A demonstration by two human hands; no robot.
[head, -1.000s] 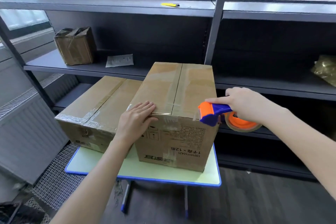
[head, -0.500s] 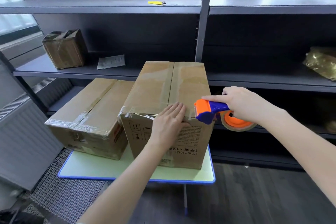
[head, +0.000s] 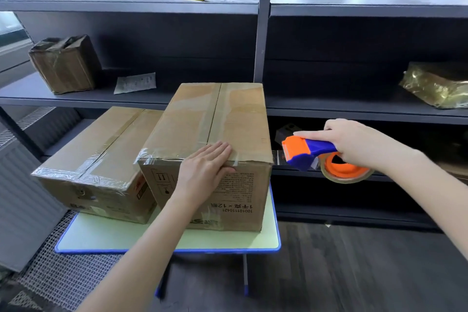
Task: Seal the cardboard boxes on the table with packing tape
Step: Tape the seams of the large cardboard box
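The taller cardboard box (head: 210,134) has its long axis near-to-far; the left hand (head: 205,172) presses it with flat fingers, and the right hand (head: 354,144) grips the tape dispenser (head: 307,153), which points left.

As far as they show, the person's slim forearms (head: 141,248) are bare, and so are the left hand (head: 205,170) and the right hand (head: 354,144).

Orange-blue tape dispenser (head: 307,151); brown boxes (head: 210,119); blue-edged pale-green table (head: 274,238).
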